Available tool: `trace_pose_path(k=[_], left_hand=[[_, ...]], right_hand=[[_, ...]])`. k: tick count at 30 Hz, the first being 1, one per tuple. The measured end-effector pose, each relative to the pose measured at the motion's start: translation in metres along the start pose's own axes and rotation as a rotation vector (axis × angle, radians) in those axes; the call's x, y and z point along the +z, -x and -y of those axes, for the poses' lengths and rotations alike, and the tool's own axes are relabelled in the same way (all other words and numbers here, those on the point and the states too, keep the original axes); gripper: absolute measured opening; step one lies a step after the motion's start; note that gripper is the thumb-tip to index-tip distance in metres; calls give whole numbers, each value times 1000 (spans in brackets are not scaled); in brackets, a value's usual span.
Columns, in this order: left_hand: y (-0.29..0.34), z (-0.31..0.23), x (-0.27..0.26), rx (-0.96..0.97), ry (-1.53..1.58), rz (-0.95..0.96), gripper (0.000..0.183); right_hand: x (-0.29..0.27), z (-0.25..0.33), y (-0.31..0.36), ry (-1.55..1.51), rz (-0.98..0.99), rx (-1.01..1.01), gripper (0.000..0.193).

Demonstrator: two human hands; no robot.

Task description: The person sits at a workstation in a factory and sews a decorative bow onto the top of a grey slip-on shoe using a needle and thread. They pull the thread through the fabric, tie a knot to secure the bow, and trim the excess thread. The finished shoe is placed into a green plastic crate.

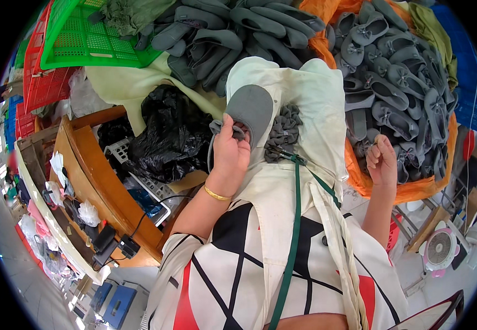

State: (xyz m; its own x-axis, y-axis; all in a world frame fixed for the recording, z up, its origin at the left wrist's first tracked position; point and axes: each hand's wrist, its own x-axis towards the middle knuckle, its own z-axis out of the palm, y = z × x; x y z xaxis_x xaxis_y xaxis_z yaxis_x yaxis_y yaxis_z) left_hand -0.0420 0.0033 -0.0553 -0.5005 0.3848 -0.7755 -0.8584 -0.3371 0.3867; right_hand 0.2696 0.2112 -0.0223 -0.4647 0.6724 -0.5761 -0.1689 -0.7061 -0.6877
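Note:
My left hand is closed around a grey fabric shoe above my lap, with its sole upward. Under the thumb is a piece of gathered grey fabric like a bow. Off to the right, my right hand is raised with fingers curled in a pinch; whatever it may hold is too small to make out. A pile of small grey bows lies on my cream apron. Beside the bows rests a pair of small dark scissors, tied to a green strap.
At front right, an orange bag holds many grey shoes with bows. More grey shoes are heaped ahead. A green crate, black plastic bag and wooden table stand left. A small fan is at right.

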Motion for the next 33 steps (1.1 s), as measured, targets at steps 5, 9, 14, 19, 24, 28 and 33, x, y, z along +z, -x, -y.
trace_pose_path(k=[5,9,14,19,24,28,33], left_hand=[[1,7,1,47,-171,52,20],[-3,7,4,40,-270,60,25],[-6,8,5,44,-284,41,25],[-6,4,4,21,-297,66,20],[-6,3,4,23,-297,48,19],[-5,3,7,16,-296,40,20],[-6,3,4,7,-288,53,20]], right_hand=[[-21,-37,-9,551,-209,-8,9],[49,-54,-15,623,-91,70,10],[132,-78,-30,745,247,-52,14],[174,-101,-42,908,374,-134,16],[183,-108,-50,943,404,-240,14],[184,-109,-51,960,405,-237,13],[184,-109,-52,958,414,-246,13]])
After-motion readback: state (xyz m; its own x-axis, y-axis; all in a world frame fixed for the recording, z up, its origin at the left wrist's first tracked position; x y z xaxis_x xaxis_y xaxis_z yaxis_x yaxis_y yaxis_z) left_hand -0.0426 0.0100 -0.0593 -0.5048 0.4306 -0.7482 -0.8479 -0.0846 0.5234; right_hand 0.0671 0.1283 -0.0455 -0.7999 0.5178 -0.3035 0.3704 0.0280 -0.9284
